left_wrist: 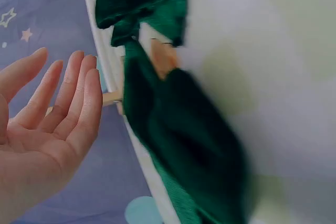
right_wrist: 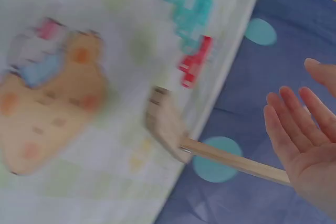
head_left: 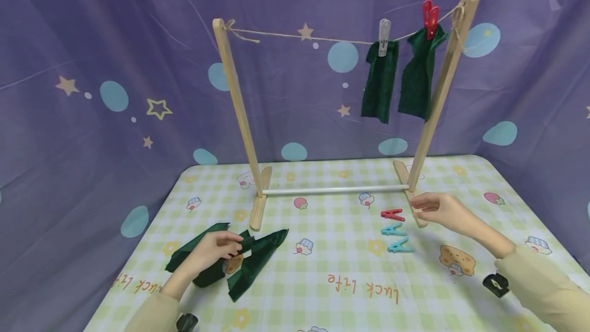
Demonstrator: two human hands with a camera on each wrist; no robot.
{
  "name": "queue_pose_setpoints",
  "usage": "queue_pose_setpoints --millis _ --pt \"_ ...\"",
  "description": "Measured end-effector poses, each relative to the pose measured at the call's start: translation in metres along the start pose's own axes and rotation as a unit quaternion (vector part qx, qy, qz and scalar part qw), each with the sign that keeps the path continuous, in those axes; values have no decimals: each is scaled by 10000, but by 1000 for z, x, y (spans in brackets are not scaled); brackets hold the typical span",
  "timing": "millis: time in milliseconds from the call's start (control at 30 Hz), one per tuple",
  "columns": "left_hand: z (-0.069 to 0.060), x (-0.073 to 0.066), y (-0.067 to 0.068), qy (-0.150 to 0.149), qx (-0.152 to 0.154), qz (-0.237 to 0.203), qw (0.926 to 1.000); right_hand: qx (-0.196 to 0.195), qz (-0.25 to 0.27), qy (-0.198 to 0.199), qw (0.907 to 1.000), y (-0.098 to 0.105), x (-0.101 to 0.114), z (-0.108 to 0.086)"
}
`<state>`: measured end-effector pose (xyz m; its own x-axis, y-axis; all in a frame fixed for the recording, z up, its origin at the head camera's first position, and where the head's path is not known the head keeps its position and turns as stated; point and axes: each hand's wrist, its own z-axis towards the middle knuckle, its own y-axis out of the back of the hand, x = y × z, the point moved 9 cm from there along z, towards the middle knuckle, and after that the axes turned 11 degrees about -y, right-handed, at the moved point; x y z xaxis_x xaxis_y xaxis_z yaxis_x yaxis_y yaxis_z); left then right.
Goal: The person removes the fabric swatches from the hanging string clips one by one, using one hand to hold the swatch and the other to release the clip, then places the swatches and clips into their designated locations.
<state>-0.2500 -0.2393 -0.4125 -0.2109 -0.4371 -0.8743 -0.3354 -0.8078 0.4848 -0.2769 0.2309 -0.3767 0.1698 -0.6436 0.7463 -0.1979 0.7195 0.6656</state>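
Note:
My left hand (head_left: 213,250) hovers over dark green cloth pieces (head_left: 258,263) that lie crumpled at the table's left. In the left wrist view its fingers are relaxed and the palm holds nothing, with the green cloth (left_wrist: 189,129) beside it. Near the rack's right foot is my right hand (head_left: 442,211), fingers loosely bent around nothing. To its left lie a red clothespin (head_left: 393,214) and two light blue clothespins (head_left: 400,246). Two green cloth pieces hang from the string, one under a white clothespin (head_left: 383,37), the other under red clothespins (head_left: 430,19).
A wooden rack (head_left: 239,106) stands at the back of the table, with a string (head_left: 299,36) between its posts and a white bar (head_left: 336,190) low down. A checked tablecloth (head_left: 341,250) covers the table. A purple curtain (head_left: 138,65) hangs behind.

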Motion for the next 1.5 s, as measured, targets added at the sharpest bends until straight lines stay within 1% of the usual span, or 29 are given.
queue_pose_setpoints --millis 133,233,400,467,567,667,767,833,933,1033,1100,1167,1267,1500 --pt "14 -13 -1 -272 18 181 9995 -335 -144 188 9992 18 17 8" --pt "27 -24 -3 -436 45 342 9985 -492 -69 317 9983 30 30 13" --pt "48 -48 -10 -750 136 271 9967 -662 149 572 9961 46 53 21" --pt "57 -54 -13 -760 137 215 9968 -731 190 658 9950 52 61 23" --pt "70 -63 -17 -759 176 252 9966 -845 213 761 9933 60 73 27" --pt "84 -73 -20 -809 170 366 9959 -1007 233 660 9925 70 82 31" --pt "97 -88 -22 -984 156 401 9942 -1155 180 461 9921 79 89 34" --pt "106 -99 -23 -1097 182 383 9931 -1185 159 375 9921 84 95 37" --pt "117 -117 -26 -1271 242 269 9912 -1217 199 387 9916 92 106 41" --pt "129 -134 -29 -1412 272 269 9892 -1314 297 504 9896 101 119 44" --pt "136 -143 -30 -1411 237 327 9892 -1399 346 611 9877 107 127 46" --pt "143 -152 -31 -1348 187 386 9899 -1487 418 727 9853 113 136 48" --pt "152 -164 -34 -1327 111 335 9905 -1581 572 891 9817 121 150 50" --pt "167 -198 -40 -1511 38 228 9882 -1836 730 1205 9729 140 178 52"
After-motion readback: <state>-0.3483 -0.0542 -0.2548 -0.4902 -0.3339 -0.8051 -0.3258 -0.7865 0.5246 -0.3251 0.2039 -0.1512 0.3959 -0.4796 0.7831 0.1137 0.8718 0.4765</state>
